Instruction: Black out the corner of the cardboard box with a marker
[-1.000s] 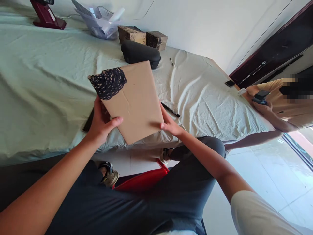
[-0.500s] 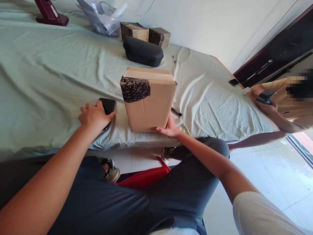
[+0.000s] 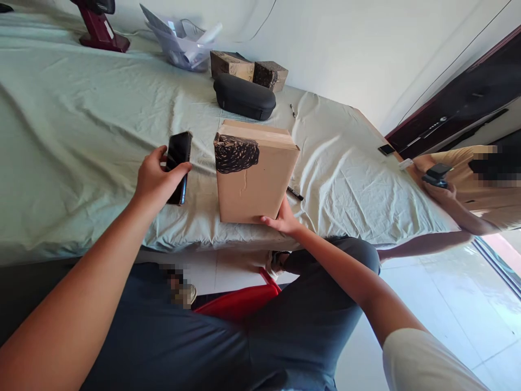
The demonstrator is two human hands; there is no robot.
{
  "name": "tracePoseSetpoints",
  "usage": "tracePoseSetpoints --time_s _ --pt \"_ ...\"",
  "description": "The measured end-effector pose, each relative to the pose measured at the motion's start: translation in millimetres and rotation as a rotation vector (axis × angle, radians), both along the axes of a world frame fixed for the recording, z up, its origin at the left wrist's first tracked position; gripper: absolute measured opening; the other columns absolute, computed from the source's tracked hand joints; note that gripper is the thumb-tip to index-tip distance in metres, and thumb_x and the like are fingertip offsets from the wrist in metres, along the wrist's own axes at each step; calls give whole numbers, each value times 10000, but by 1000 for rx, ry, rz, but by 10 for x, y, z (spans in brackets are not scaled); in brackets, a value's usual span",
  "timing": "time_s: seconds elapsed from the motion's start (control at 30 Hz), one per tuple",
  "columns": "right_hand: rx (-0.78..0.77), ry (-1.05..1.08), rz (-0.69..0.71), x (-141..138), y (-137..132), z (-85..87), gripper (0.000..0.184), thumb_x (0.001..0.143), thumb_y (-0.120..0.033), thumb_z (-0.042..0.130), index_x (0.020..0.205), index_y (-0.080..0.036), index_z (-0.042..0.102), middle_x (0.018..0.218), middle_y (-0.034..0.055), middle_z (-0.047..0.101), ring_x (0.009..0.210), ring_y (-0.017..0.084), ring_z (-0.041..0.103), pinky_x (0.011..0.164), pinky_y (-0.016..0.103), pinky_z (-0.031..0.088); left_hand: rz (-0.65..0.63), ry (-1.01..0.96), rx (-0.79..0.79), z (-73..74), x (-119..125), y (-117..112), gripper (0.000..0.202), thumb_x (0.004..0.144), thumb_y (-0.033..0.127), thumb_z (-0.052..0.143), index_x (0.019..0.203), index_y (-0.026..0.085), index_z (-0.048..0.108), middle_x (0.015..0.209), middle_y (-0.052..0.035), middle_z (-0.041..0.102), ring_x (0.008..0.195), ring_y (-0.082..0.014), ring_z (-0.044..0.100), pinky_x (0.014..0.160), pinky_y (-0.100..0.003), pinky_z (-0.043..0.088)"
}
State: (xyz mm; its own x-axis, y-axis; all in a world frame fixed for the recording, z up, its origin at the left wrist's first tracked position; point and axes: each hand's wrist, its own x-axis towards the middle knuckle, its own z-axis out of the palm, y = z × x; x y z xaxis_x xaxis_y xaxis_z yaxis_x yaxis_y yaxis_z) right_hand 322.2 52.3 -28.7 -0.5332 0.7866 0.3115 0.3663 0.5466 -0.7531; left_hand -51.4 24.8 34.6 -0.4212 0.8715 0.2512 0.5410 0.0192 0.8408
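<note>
My left hand [image 3: 158, 176] is closed around a black smartphone [image 3: 179, 155], gripping it by its long sides with the screen facing me. To the right, a cardboard box [image 3: 252, 182] stands tilted on the cloth, with a black scribbled patch on its upper left corner. My right hand [image 3: 286, 220] grips the box at its lower right corner; the thumb lies on the front face and the other fingers are hidden behind. A black marker [image 3: 295, 193] lies on the cloth just right of the box.
A pale green cloth [image 3: 101, 125] covers the table. Behind the box are a black case [image 3: 244, 98], two small scribbled boxes [image 3: 271, 76], a clear plastic bin [image 3: 183, 51] and a dark red stand [image 3: 103, 32]. At right, another person's hand [image 3: 442, 190] holds a dark device [image 3: 437, 174].
My left hand has raised the smartphone from lying on the cloth to a more upright position, its screen now showing. The box stays in my right hand; the view has shifted slightly.
</note>
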Motion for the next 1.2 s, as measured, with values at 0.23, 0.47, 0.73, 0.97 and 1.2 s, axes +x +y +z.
tracePoseSetpoints --time_s 0.23,0.47,0.73,0.97,1.2 --pt "44 62 39 13 56 -87 1444 759 -957 762 1815 -252 74 1851 220 258 1726 464 274 1421 701 250 -48 -333 270 360 432 -382 698 658 407 884 1290 141 755 1188 -93 774 879 -164 710 735 -257 526" --pt "93 92 59 17 74 -108 1377 782 -908 797 1801 -258 138 1830 216 307 1714 476 304 1421 717 252 -119 -304 497 163 400 -401 784 552 370 914 1281 216 672 1263 -79 730 985 -181 711 746 -265 566" --pt "73 79 56 33 82 -134 1382 781 -898 804 1804 -267 121 1832 215 302 1717 483 295 1406 733 283 -174 -242 489 1 364 -371 891 600 482 929 1388 287 563 1455 -111 656 1261 -277 701 939 -400 624" --pt "100 76 66 33 94 -122 1361 792 -894 801 1800 -268 134 1835 220 291 1717 490 297 1412 742 264 -204 -186 511 33 365 -391 861 666 503 907 1414 290 536 1457 -114 636 1224 -279 702 912 -412 657" --pt "57 46 49 38 91 -124 1410 764 -917 799 1800 -259 106 1831 224 297 1717 481 295 1412 732 276 -190 -164 459 47 393 -421 865 663 500 886 1423 292 530 1491 -120 635 1269 -301 719 975 -449 649"
